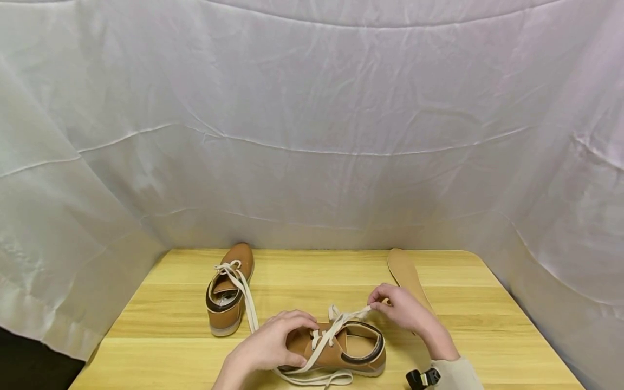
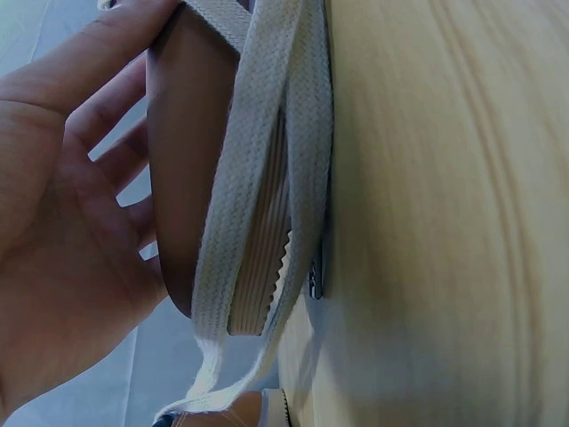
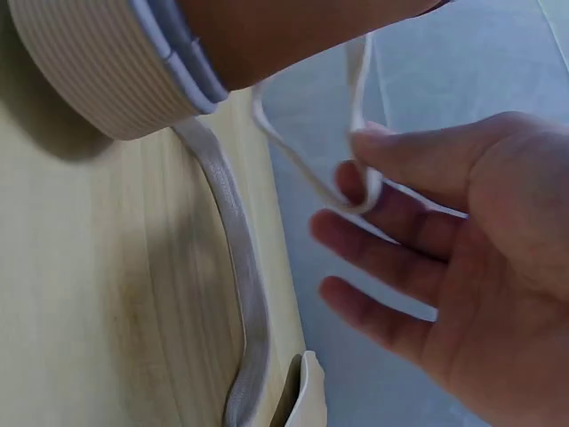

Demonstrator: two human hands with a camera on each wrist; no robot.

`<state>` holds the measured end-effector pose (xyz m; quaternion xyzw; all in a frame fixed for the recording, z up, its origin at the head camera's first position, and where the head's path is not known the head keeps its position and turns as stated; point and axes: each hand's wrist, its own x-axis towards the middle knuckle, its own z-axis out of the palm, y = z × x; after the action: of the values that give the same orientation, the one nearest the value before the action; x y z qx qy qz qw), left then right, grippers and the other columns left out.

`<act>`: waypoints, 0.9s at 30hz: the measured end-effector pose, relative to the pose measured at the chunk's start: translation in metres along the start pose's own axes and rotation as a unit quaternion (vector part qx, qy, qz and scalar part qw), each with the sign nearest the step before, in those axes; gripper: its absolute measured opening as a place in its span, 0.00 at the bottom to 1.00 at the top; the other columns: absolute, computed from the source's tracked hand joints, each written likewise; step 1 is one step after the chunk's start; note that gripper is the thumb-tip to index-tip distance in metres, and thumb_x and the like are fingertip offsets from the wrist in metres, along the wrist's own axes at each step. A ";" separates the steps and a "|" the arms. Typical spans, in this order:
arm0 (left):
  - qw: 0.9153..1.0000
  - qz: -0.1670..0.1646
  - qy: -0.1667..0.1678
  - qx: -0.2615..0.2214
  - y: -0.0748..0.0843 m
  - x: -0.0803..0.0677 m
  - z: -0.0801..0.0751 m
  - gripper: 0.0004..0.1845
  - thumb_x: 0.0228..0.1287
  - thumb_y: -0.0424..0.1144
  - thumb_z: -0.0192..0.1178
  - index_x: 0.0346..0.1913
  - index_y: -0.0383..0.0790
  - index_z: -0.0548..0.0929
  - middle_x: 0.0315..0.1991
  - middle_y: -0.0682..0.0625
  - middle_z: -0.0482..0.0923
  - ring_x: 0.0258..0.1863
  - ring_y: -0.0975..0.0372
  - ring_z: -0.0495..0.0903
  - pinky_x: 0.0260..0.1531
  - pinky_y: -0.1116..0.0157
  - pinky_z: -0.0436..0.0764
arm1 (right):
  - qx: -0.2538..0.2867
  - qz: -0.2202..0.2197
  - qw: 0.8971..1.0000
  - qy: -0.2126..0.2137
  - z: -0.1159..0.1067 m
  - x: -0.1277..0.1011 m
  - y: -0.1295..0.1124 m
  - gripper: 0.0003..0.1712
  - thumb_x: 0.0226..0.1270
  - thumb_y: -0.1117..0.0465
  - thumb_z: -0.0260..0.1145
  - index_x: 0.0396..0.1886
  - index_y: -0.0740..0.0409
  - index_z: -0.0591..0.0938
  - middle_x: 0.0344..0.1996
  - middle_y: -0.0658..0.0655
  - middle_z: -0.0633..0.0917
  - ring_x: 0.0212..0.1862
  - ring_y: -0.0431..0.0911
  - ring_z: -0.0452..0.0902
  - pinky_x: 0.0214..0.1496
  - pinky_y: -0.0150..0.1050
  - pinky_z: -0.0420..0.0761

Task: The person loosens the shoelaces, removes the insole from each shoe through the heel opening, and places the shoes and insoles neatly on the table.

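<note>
At far left on the counter (image 1: 439, 346) we find the second shoe (image 1: 229, 295), standing upright near the back edge, its toe pointing away from us and its lace (image 1: 246, 298) trailing toward the front.

Next comes our left hand (image 1: 273, 344). It rests on the toe end of the near shoe (image 1: 336, 352), fingers curved over the upper and holding it down; the left wrist view shows the palm and fingers lying along the brown side, with flat lace running past the ribbed sole.

The near shoe lies at the front centre of the counter. We read its long axis as running left to right across us, toe to the left under our left hand, open heel collar to the right. Loose lace lies on the counter along its front edge.

Further right, our right hand (image 1: 402, 309) pinches a strand of the near shoe's lace (image 1: 348, 316) between thumb and fingertip and holds it raised off the shoe; the remaining fingers are spread, as the right wrist view confirms.

We judge the step in hand to be lacing work at the eyelets. The next move calls for steady hold-down at the toe while the pinched strand is drawn through.

At far right an insole (image 1: 407, 273) lies flat, partly behind our right hand
</note>
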<state>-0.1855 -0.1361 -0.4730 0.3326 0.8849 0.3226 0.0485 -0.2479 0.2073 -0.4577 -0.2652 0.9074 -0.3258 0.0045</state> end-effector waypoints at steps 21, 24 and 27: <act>1.000 -0.003 0.001 -0.006 -0.001 0.000 0.000 0.32 0.54 0.44 0.80 0.63 0.58 0.82 0.65 0.63 0.77 0.68 0.60 0.74 0.68 0.48 0.73 | 0.040 -0.043 0.998 0.030 0.014 0.006 -0.017 0.05 0.75 0.62 0.67 0.44 0.49 0.87 0.44 0.44 0.87 0.49 0.43 0.83 0.55 0.54 0.85; 1.000 -0.003 0.003 -0.003 -0.001 0.001 0.000 0.32 0.54 0.44 0.80 0.63 0.58 0.82 0.64 0.63 0.77 0.67 0.61 0.74 0.68 0.48 0.73 | 0.045 -0.059 0.996 0.041 0.020 0.008 -0.023 0.04 0.75 0.60 0.67 0.43 0.46 0.87 0.44 0.43 0.87 0.49 0.41 0.83 0.54 0.54 0.85; 1.000 0.001 0.004 0.002 -0.001 0.001 0.001 0.32 0.53 0.44 0.80 0.63 0.58 0.82 0.64 0.64 0.77 0.67 0.61 0.74 0.68 0.47 0.73 | 0.054 -0.075 0.995 0.023 0.026 0.009 -0.026 0.05 0.77 0.56 0.66 0.43 0.47 0.88 0.43 0.42 0.87 0.48 0.39 0.82 0.53 0.51 0.85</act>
<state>-0.1867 -0.1361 -0.4743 0.3318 0.8855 0.3224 0.0438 -0.2385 0.1709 -0.4608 -0.3246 0.8659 -0.3795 -0.0271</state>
